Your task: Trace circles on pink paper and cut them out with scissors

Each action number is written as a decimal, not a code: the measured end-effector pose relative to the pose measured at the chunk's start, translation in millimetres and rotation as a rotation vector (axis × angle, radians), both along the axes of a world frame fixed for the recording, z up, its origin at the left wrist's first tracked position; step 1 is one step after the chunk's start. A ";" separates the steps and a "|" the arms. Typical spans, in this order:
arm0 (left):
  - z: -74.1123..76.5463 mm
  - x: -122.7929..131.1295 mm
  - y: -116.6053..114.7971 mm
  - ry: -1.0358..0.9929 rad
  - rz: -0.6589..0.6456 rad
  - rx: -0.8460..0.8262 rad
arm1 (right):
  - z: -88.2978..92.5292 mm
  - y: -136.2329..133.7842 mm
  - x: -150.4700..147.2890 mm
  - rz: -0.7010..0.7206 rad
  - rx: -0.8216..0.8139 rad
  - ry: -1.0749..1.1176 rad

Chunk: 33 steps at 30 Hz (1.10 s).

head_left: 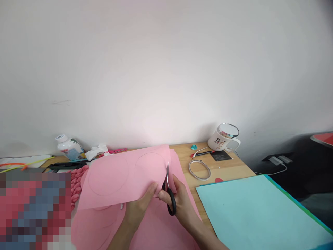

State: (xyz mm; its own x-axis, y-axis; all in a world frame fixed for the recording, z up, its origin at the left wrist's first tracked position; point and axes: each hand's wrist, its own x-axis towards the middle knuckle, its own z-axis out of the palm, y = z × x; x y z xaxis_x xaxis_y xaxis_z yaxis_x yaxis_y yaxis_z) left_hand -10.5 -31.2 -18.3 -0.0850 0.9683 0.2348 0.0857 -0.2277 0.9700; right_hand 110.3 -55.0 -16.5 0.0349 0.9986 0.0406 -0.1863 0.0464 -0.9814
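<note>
A pink paper sheet [131, 180] with two large drawn circles is raised over more pink paper [153, 229] on the table. My left hand [142, 201] grips its lower edge, thumb on top and the fingers hidden beneath. In my right hand [180, 198] is a pair of scissors with black handles [171, 203], the thumb by one loop. The blades point away from me at the right part of the sheet, by the edge of the right circle. Whether they are parted at the tips is hard to tell.
A white mug [221, 140], a coiled white cable [199, 170] and a black card [221, 155] are at the back right. Light blue sheets [262, 211] lie to the right. A white bottle [69, 146], tissue [96, 151] and pink braided pieces [77, 184] are on the left.
</note>
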 end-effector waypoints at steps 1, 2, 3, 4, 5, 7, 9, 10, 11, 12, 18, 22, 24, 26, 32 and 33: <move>2.1 0.0 -0.4 0.000 -0.031 -0.006 | 0.1 0.0 -0.2 0.000 -0.005 0.010; 3.7 -0.2 -0.6 0.003 -0.058 -0.002 | 0.5 -0.1 -0.3 0.000 -0.010 0.019; 4.7 -0.6 -0.4 0.010 -0.080 0.007 | 0.9 -0.2 -0.3 -0.002 -0.017 0.025; 5.0 -1.1 0.2 0.018 -0.097 0.015 | 1.4 -0.2 -0.4 -0.004 -0.025 0.028; 4.5 -1.9 1.1 0.025 -0.114 0.019 | 2.0 -0.3 -0.5 -0.009 -0.033 0.030; 1.7 -3.8 3.6 0.028 -0.143 0.012 | 3.2 -0.3 -0.6 -0.012 -0.046 0.035; -2.4 -5.9 6.1 0.014 -0.126 0.010 | 4.6 -0.4 -0.8 -0.005 -0.052 0.042; -4.5 -6.9 7.1 0.006 -0.101 0.016 | 5.4 -0.6 -1.0 -0.002 -0.055 0.043; -6.4 -7.8 7.9 -0.002 -0.074 0.022 | 6.2 -0.7 -1.2 0.000 -0.060 0.041; -8.0 -8.6 8.4 -0.010 -0.054 0.024 | 7.0 -0.9 -1.4 -0.002 -0.067 0.037; -17.2 -11.9 9.7 -0.047 -0.058 0.017 | 8.7 -0.5 -3.0 -0.011 -0.087 0.032; -20.3 -12.4 10.6 -0.034 -0.006 0.029 | 6.0 1.0 -3.8 -0.007 -0.087 0.057; -18.3 -12.1 10.7 -0.035 -0.011 0.010 | 4.8 0.9 -4.4 -0.002 -0.092 0.070; -15.5 -11.9 10.8 -0.052 -0.013 -0.011 | 4.2 0.1 -5.2 0.003 -0.098 0.079; -16.4 -11.0 11.0 -0.089 0.017 -0.029 | 3.7 -1.2 -7.0 0.021 -0.111 0.110; -17.6 -10.7 10.9 -0.079 0.021 -0.026 | 4.0 -1.0 -6.5 0.019 -0.107 0.103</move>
